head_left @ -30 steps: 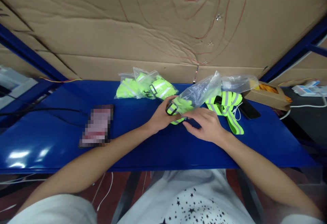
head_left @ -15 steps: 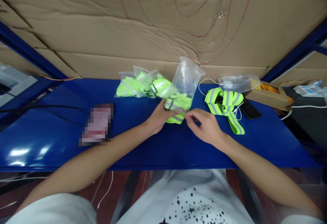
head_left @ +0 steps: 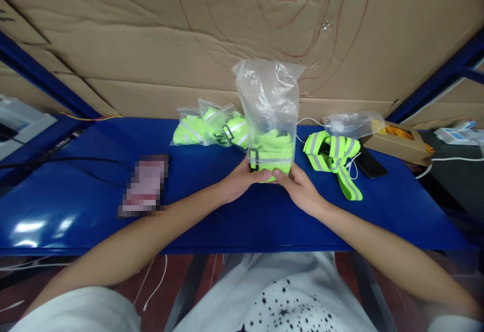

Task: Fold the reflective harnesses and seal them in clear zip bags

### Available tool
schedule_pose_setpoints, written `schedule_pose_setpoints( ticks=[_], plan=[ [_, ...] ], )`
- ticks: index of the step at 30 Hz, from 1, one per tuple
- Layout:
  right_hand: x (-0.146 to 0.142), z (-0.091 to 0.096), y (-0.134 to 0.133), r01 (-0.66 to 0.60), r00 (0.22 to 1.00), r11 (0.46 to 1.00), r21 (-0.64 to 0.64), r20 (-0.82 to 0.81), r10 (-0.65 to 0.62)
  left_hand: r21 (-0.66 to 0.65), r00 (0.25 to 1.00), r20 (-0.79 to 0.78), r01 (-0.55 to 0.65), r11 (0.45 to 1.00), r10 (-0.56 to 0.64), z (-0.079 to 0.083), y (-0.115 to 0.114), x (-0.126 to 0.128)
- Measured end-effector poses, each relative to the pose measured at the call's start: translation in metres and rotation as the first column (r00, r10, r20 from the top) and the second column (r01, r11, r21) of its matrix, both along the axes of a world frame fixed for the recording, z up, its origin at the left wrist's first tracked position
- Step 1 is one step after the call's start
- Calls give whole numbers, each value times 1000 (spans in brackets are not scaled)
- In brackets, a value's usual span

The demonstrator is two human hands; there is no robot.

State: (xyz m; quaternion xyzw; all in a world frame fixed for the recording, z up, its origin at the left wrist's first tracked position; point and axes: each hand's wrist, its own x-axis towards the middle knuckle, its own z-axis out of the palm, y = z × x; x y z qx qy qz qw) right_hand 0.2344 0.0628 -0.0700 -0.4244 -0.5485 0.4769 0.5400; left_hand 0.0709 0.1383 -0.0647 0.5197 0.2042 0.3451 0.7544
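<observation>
Between my two hands is a folded neon-yellow reflective strap (head_left: 273, 149) with a grey stripe and a black buckle, mostly inside a clear plastic bag (head_left: 268, 87) that stands up above it. My left hand (head_left: 247, 176) grips the lower left of the strap, thumb in front. My right hand (head_left: 297, 183) grips the lower right, its thumb close to the left one. Fingers behind the strap are hidden. Several bagged straps (head_left: 206, 125) lie just left of it. To the right, a loose reflective strap (head_left: 333, 153) lies in loops.
A phone with a blurred screen (head_left: 145, 185) rests on the blue table (head_left: 242, 226) at left. At right are a dark phone (head_left: 370, 163), a white cable (head_left: 353, 165), a clear bag (head_left: 350, 124) and an open cardboard box (head_left: 401, 143). A cardboard panel (head_left: 151, 44) stands behind.
My right hand has moved from a pinch at the strap's corner to a grip on its right side. The bag now stands upright and wider, and the strap faces me more squarely.
</observation>
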Motion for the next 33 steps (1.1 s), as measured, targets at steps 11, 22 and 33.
schedule_pose_setpoints(
  ticks=[11,22,33],
  plan=[
    [14,7,6,-29,951,979,-203,-308,-36,92,988,-31,-145,985,149,0,2,4],
    [24,2,12,20,960,938,-347,-256,-115,0,984,-162,-76,997,75,-2,-7,5],
    [12,18,6,-197,914,955,-220,-392,99,62,971,-240,21,998,-5,-5,-17,8]
  ],
)
